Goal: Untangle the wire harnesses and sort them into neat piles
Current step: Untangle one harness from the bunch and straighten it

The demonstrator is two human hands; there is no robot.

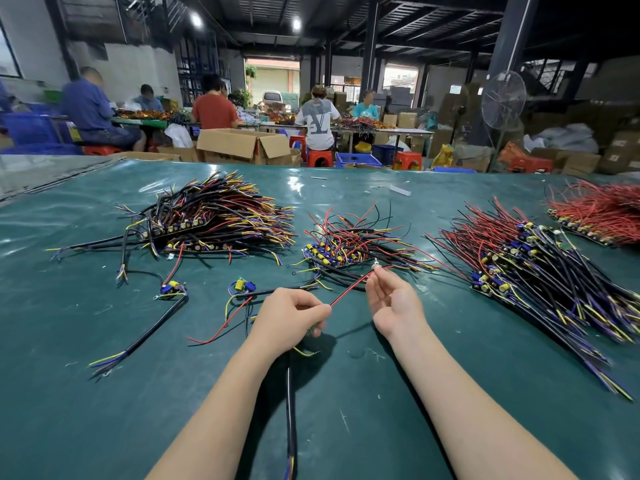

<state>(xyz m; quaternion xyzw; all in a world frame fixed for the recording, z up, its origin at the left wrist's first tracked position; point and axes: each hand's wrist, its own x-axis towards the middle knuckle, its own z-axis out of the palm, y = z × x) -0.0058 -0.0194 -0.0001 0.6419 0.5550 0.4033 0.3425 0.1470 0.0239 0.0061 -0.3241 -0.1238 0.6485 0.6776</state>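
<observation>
Red insulated wire [349, 289], thin and pulled taut, runs on a slant between the two hands, low at the near left and rising to the far right. Its near end vanishes into the left hand [294, 317], whose fingers are curled tight round the harness it belongs to. The board is hidden inside that fist, and a black sheathed cable [290, 403] hangs from under it straight toward the camera. The right hand [393, 299], palm up, pinches the wire's far tip between thumb and forefinger, its other fingers loosely spread.

The right hand is therefore the one nearer the small loose heap of red, black and yellow harnesses [349, 244] just beyond it. The left sits near a lone loose harness with a yellow capacitor [242, 285] lying on the glossy dark green table mat [104, 410].

Laying the held piece down neatly will, I judge, depend on turning that slanted axis to match a pile's lie. Candidates are the big black-and-yellow bundle [214, 216] far left and the long dense stack [530, 268] to the right.
</observation>
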